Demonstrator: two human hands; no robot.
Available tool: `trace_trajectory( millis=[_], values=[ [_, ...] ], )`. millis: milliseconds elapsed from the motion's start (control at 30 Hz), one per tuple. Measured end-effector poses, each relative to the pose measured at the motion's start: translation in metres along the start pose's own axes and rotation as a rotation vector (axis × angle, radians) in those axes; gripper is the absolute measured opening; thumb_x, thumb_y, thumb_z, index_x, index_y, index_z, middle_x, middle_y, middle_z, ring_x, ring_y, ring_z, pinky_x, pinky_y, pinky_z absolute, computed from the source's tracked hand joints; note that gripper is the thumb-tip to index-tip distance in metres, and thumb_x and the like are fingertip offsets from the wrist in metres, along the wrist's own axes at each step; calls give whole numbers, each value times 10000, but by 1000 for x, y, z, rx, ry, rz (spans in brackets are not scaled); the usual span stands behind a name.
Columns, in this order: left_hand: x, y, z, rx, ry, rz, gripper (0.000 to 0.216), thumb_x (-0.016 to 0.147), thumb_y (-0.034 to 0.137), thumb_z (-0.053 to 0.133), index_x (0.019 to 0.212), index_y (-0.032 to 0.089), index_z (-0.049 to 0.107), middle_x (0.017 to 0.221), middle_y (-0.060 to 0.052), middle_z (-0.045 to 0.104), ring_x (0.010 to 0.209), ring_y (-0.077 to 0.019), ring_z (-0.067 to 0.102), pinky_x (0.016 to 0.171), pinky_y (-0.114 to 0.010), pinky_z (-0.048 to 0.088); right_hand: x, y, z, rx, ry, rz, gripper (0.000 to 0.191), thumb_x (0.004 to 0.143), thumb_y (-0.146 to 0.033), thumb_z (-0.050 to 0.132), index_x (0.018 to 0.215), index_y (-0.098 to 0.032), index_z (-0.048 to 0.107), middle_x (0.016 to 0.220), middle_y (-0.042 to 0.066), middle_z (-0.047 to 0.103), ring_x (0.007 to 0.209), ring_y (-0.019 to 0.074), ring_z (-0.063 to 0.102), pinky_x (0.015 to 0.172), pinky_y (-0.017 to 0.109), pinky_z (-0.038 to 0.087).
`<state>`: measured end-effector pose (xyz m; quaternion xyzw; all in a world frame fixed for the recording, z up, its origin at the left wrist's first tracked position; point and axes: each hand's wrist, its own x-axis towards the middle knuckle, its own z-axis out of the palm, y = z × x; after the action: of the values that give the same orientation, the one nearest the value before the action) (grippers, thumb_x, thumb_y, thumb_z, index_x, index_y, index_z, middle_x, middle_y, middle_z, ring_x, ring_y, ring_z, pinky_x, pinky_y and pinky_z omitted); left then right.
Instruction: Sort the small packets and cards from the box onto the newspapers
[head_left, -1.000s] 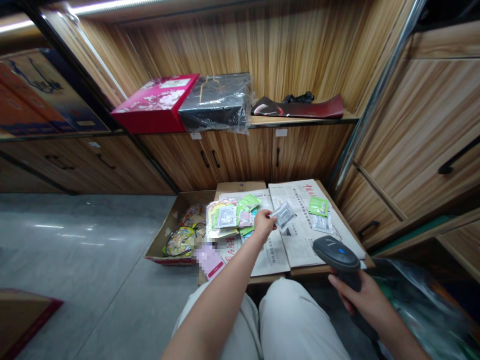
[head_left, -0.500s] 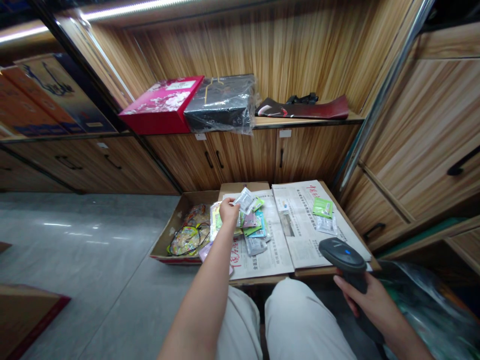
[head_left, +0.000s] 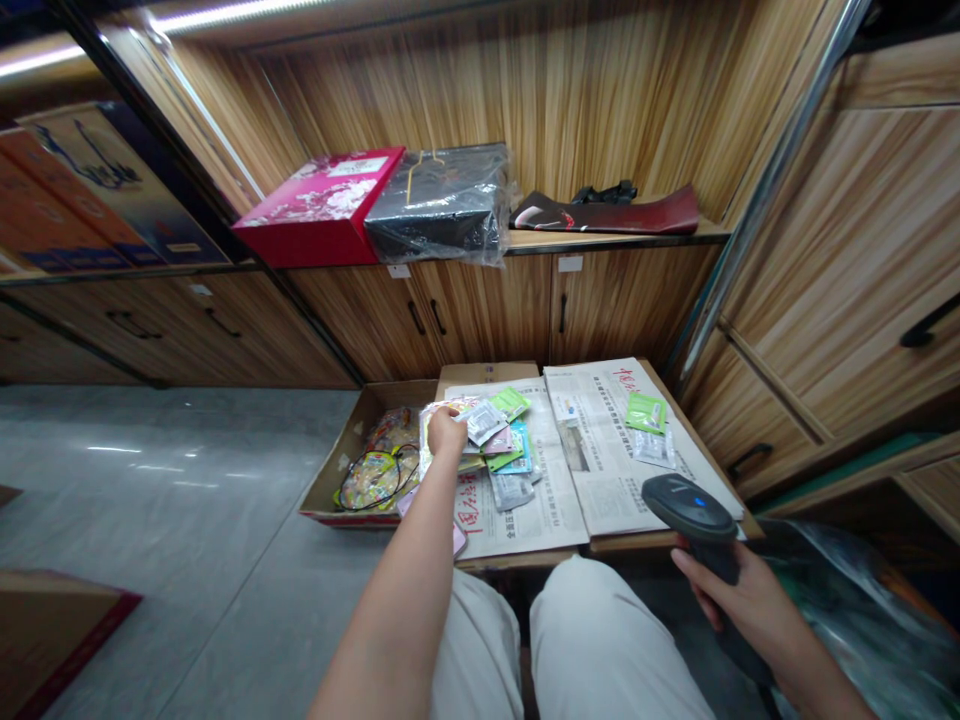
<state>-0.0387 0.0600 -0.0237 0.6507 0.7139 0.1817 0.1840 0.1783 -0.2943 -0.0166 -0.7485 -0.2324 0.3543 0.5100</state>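
Observation:
My left hand point(head_left: 447, 432) is closed at the edge of a silver packet point(head_left: 486, 422), low over a pile of small flat packets; its fingertips are partly hidden. A green packet point(head_left: 512, 402), a blue packet point(head_left: 523, 458) and a greyish translucent packet point(head_left: 511, 491) lie in this pile on newspaper point(head_left: 551, 520). At the lower right, my right hand point(head_left: 724, 585) grips the handle of a dark barcode scanner point(head_left: 690, 508), whose blue light is lit. Beyond the scanner, another green packet point(head_left: 645, 413) and a whitish packet point(head_left: 654, 449) lie on the right newspaper.
A cardboard box point(head_left: 322, 490) with colourful bagged items and a black cord stands left of the pile. Wooden cabinets point(head_left: 487, 310) rise behind. The shelf above bears a pink box point(head_left: 315, 210) and a plastic-wrapped black box point(head_left: 442, 205). Plastic wrapping point(head_left: 847, 600) lies at lower right.
My left hand has moved slightly left and down, and the silver packet has come lower onto the pile. The scanner in my right hand has barely shifted.

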Motion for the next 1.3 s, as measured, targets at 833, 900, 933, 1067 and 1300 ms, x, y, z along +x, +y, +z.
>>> trace_trajectory(
  millis=[833,900,933,1067,1300],
  values=[
    [-35,54,13,131,36,300,254,847,206,545,1054,160,686,1084,-130,655,1068,-248,598,944,-329,428,5,17,-8,74,49,22,436,674,-528,713,891,-165,605,349,-101,463,293,112,404,322,234,336],
    [-49,70,27,116,-13,421,236,850,206,557,1047,174,683,1080,-111,644,1068,-233,583,958,-318,414,8,19,-12,92,84,22,446,664,-538,719,884,-166,608,362,-100,468,292,109,402,316,233,335],
    [-56,77,36,112,-59,476,227,844,199,568,1039,183,684,1074,-101,642,1065,-228,579,957,-312,410,9,20,-15,103,105,25,454,657,-547,723,877,-168,609,371,-98,473,291,108,403,313,232,333],
    [-85,110,82,66,-291,645,216,811,144,600,998,181,698,1035,-92,655,1043,-222,588,937,-306,416,15,21,-25,150,162,57,504,628,-581,739,885,-169,608,396,-94,489,293,103,412,310,225,334],
    [-109,187,178,-160,-508,452,213,782,126,640,988,139,693,1008,-125,705,968,-218,649,851,-295,466,26,31,-44,174,208,123,530,629,-583,744,909,-154,612,436,-87,512,324,100,435,324,226,358]
  ],
)
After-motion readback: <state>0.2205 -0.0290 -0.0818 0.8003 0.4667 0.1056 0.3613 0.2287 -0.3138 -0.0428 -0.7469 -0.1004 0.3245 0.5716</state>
